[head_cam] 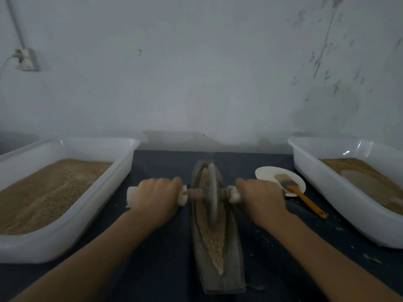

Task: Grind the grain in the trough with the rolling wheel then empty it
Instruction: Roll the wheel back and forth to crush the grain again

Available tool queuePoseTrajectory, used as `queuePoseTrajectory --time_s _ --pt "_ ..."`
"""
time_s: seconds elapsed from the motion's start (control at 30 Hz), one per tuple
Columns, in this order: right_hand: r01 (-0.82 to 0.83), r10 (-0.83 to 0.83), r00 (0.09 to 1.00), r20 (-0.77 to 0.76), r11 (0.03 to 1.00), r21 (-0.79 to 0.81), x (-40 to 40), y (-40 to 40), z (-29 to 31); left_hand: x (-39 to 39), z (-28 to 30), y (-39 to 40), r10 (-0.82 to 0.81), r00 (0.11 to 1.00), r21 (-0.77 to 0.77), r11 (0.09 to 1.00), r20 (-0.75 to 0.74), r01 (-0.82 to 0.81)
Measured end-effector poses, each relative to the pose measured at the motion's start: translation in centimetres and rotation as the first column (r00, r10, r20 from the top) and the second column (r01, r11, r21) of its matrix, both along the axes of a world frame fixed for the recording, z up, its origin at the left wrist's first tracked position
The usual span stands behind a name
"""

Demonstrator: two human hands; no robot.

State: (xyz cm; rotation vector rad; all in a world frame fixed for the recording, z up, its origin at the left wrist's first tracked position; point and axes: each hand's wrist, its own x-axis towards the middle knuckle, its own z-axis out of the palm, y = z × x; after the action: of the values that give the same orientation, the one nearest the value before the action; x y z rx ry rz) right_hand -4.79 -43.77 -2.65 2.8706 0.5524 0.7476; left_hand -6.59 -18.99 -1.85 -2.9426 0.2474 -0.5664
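Stone wheel (pixel 212 190) between left hand (pixel 156 197), right hand (pixel 261 198)

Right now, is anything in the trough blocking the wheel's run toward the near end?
Nothing visible does. The rolling wheel sits in the trough groove, and only grain lies ahead. The left hand and right hand grip the axle handles outside it.

One head-worn view looks forward and down, close over the dark blue table (pixel 272 225), facing a grey wall (pixel 196 73).
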Motion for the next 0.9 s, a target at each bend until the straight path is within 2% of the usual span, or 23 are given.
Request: queuePoseTrajectory --time_s 0.07,0.13,0.23,0.27,0.37,0.47,0.67,0.77,0.9 --pt "-0.063 0.061 0.997 0.055 0.997 0.039 -4.1 -1.0 -0.1 -3.5 -0.5 0.3 -0.021 1.000 0.007 1.000 -0.023 0.021" --pt "-0.106 0.098 0.991 0.095 0.991 0.081 -7.1 -1.9 0.0 -6.9 0.0 0.3 -0.101 0.993 0.073 0.993 0.053 0.097" --pt "-0.108 0.104 0.991 0.084 0.994 0.033 -8.6 -2.5 0.3 -9.1 0.9 0.2 -0.185 0.981 0.044 0.982 0.056 0.183" --pt "-0.095 0.092 0.992 0.082 0.995 0.028 -8.3 -2.4 0.1 -8.9 0.9 -0.1 -0.146 0.989 0.066 0.987 0.014 0.145" --pt "-0.053 0.051 0.996 0.073 0.998 0.021 -5.5 -1.8 -1.0 -5.6 -0.8 -0.2 -0.013 0.999 0.068 0.998 0.029 0.011" --pt "0.007 -0.007 0.994 0.106 1.000 -0.008 -0.7 -0.5 -1.0 -0.6 -0.8 -0.1 0.021 0.997 0.019 1.000 0.070 -0.023" --pt "0.131 -0.131 0.991 0.023 0.991 0.019 6.8 2.0 1.1 7.1 0.2 0.0 0.100 0.989 0.022 0.994 0.107 -0.103" --pt "0.101 -0.101 0.995 0.019 0.995 0.014 6.1 1.9 1.1 6.2 0.1 -0.3 0.088 0.991 0.026 0.996 0.103 -0.091" --pt "-0.021 0.022 0.999 -0.036 0.999 0.029 1.0 -0.2 0.2 -0.2 0.1 -0.3 0.012 0.999 0.035 0.999 0.040 -0.014"
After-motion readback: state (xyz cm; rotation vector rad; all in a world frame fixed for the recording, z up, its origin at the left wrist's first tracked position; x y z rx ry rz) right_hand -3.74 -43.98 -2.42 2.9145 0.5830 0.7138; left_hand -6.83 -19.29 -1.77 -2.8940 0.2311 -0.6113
